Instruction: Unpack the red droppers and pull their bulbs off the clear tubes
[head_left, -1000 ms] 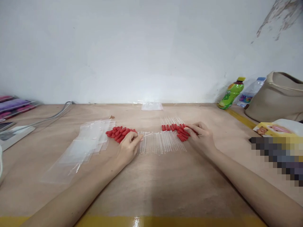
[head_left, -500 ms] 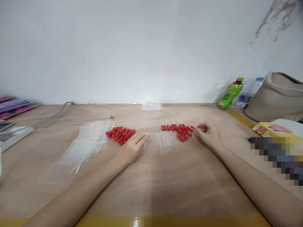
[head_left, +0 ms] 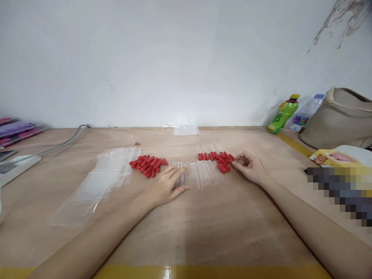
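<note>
My left hand rests over the left end of a row of thin clear tubes, its fingers stretched and the thumb apart. Left of it lies a heap of red rubber bulbs. Beyond the row, more clear tubes with red bulbs on their near ends, like droppers, lie side by side. At their right edge my right hand has thumb and fingertips pinched at a red rubber bulb. A few loose red bulbs lie just in front.
Clear zip bags are fanned out on the left of the table, near a grey cable. Another bag lies by the wall. A green bottle, a clear bottle and a beige bag stand at the right.
My right hand has moved slightly left, in against the red bulbs. My left hand has shifted right over the clear tubes, and its thumb now shows apart from the fingers.
</note>
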### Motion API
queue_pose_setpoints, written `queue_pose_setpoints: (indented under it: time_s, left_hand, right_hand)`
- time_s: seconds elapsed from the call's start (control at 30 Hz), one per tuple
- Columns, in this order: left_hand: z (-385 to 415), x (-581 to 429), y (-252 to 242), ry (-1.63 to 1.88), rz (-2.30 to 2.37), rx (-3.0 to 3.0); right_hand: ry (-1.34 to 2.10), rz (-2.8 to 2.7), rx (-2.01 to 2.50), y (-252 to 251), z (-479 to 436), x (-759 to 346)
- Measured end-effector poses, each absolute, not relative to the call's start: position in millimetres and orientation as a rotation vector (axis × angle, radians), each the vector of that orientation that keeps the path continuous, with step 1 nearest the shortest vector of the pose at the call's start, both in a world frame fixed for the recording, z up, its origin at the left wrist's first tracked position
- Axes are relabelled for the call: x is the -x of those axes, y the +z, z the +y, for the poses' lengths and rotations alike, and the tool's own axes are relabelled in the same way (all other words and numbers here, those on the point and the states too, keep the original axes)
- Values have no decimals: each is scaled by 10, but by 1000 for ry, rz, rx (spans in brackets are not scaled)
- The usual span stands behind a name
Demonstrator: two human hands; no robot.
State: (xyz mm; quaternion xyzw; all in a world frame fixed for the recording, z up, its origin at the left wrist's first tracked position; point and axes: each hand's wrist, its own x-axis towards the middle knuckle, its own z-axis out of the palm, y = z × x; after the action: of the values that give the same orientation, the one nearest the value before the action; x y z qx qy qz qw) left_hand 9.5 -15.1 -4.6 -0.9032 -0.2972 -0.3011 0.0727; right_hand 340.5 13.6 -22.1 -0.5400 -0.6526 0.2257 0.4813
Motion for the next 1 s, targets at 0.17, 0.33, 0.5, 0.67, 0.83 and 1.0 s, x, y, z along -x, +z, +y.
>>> queue_pose_setpoints:
  time_s: [0.17, 0.33, 0.5, 0.67, 0.83, 1.0]
  left_hand:
    - [-141, -90, -30, -884, -953, 2682]
    - [-131, -79, -18, -789, -954, 2639]
    - [-141, -88, -5, -803, -998, 2629]
    - [-151, -109, 9, -809, -1065, 2628]
    - [-174, -106, 14, -821, -1181, 2584]
    - [-165, -91, -24, -917, -1138, 2451]
  right_hand:
    - [427, -1680, 1344, -237, 126, -3389]
    - [186, -1517, 1575, -264, 245, -3485]
    - [201, -1518, 1811, -268, 379, -3538]
    - [233, -1502, 1880, -256, 418, -3481]
    - [209, -1349, 1908, -258, 429, -3494]
    - [-186, -1381, 1529, -176, 239, -3304]
